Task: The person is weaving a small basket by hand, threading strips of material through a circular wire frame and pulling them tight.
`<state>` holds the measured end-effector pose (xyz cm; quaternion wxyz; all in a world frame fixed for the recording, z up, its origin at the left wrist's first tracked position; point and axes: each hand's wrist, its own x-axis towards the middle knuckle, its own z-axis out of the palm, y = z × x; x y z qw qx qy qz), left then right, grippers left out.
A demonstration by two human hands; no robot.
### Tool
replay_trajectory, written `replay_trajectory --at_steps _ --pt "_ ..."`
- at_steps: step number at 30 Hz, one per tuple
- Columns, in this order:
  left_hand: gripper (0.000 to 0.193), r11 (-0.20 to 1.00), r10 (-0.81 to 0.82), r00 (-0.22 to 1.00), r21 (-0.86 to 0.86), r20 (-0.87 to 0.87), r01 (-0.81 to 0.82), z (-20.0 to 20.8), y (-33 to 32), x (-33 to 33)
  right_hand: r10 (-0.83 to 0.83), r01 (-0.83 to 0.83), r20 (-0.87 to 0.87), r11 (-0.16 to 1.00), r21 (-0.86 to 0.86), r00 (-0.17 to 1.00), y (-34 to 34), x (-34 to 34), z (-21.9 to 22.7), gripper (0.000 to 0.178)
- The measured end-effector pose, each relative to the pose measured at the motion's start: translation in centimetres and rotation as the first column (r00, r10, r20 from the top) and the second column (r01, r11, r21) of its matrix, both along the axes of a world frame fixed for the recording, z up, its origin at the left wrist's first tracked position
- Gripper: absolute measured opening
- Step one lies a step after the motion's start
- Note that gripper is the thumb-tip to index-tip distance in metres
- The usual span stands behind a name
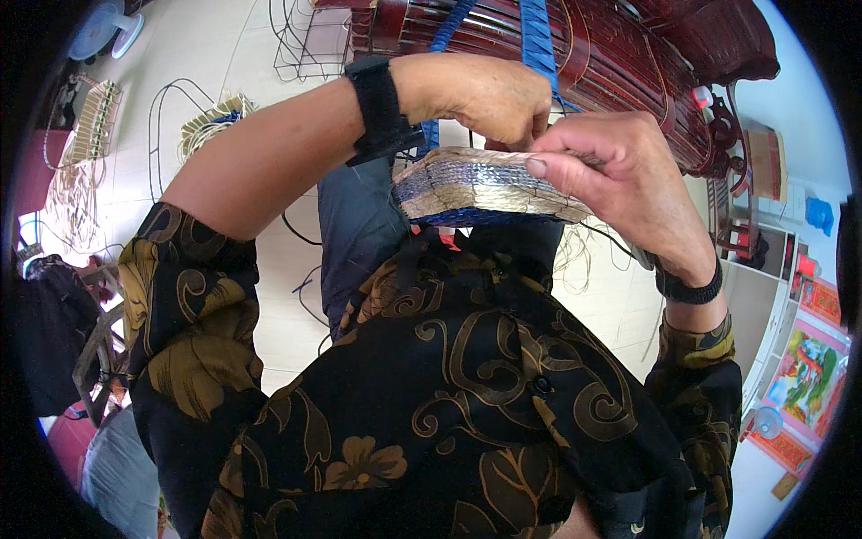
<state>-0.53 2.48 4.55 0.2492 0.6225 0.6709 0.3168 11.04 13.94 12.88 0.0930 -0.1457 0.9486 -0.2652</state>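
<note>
A woven basket (476, 187) with cream, silver and blue bands is held up before my lap, its side turned toward me. My right hand (620, 175) is closed on its right end, the thumb pressed on the near rim and the fingers behind. Over the basket's far rim bends my left hand (480, 97), fingers curled down and pinched together close to the right fingers. Whatever is between the left fingertips is hidden. Wide blue woven straps (537, 49) rise behind the basket, partly covered by my left hand and wrist. Both wrists wear black bands.
A dark red wooden slatted bench (620, 67) stands ahead. Bare wire frames (310, 40) lie at the far left, near a partly woven basket (211, 124). Loose cream strands (72, 211) hang at the left. Shelves (763, 287) stand at the right.
</note>
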Motion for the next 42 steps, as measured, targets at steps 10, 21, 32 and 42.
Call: replay_trajectory --at_steps 10,21,32,42 --pt "0.026 0.994 0.056 0.990 -0.096 0.126 -0.044 1.6 1.0 0.7 -0.010 0.005 0.057 0.997 0.079 0.998 1.6 0.0 2.0 0.010" --pt "0.019 0.691 0.484 0.789 0.389 0.377 -0.610 0.2 -6.2 3.1 0.008 -0.007 0.079 1.000 -0.010 0.997 2.6 -0.5 1.2 0.014" --pt "0.014 0.508 0.515 0.550 0.282 0.657 -0.814 -4.8 -5.4 9.1 0.052 -0.062 0.166 0.997 0.053 0.985 2.1 -1.5 1.4 0.012" --pt "0.010 0.434 0.479 0.550 0.359 0.684 -0.826 -5.0 -4.2 9.6 0.078 -0.092 0.111 0.987 0.130 0.991 0.1 -1.5 0.4 0.014"
